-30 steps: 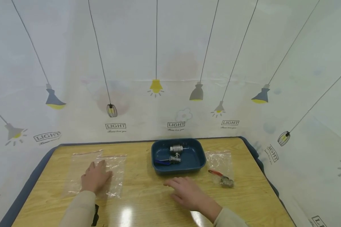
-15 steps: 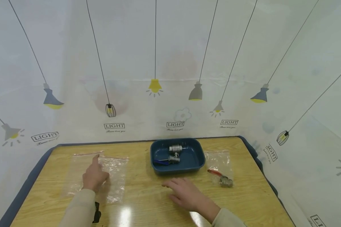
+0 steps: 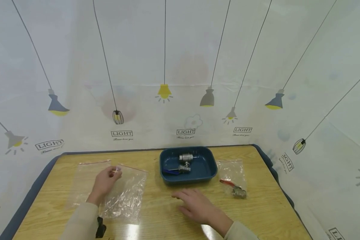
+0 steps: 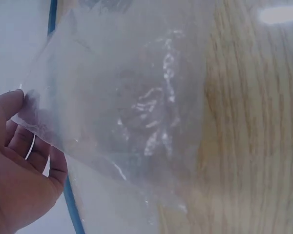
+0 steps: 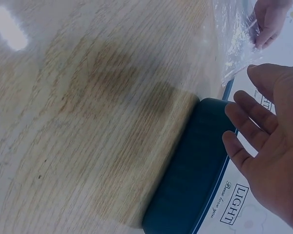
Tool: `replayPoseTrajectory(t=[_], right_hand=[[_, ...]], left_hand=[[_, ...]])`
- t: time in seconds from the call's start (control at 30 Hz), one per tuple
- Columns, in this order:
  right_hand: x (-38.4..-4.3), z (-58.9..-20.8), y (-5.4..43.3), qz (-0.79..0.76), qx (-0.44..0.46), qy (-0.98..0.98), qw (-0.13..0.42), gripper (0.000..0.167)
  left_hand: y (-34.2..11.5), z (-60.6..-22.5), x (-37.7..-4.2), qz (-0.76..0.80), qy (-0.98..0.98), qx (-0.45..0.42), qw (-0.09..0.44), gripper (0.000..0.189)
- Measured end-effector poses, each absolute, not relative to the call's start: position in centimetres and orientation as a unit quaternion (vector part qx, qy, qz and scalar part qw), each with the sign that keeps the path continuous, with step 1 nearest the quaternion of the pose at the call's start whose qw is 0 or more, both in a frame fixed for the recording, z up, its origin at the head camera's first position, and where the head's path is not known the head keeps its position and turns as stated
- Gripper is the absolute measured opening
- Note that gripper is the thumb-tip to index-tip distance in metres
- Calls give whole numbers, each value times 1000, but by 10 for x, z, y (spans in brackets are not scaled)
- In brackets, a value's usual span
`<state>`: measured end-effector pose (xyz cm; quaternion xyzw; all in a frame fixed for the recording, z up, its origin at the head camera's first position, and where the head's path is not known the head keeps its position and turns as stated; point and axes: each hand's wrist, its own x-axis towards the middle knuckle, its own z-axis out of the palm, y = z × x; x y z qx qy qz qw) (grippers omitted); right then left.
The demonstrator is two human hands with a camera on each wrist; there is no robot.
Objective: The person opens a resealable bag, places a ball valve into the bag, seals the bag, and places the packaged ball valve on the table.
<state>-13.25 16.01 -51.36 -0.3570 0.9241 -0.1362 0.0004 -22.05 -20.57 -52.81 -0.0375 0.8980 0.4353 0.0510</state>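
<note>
Pinching a clear bag at one upper corner, the left hand holds it at the head view's lower left, beside a second bag. The right hand, relaxed around nothing, is near the blue tray. The clear bag, being slick, might slip, or cling and drag the second bag.

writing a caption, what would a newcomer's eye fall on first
Likely the dark blue tray near the middle, holding two metal fittings. To its right, a red-handled valve lies at the near end of a clear bag. To its left, the left hand pinches another bag.
</note>
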Motion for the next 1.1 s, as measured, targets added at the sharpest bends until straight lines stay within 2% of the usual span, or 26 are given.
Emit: replayPoseTrajectory(t=[0.27,0.5,0.77,1.0,1.1], right_hand=[[-133,-516,161,-149,-350,925,7,45],[-132,-512,159,-167,-354,920,-8,45],[-134,-500,160,-232,-338,912,6,38],[-140,-484,155,-272,-351,891,-99,25],[-140,-480,154,-284,-335,890,-122,21]], left_hand=[[-193,-519,-214,433,900,51,2,26],[-178,-500,-198,431,893,126,8,23],[-157,-478,-182,429,887,168,26,17],[-138,-462,-171,418,884,204,36,15],[-130,-462,-168,405,884,230,37,13]])
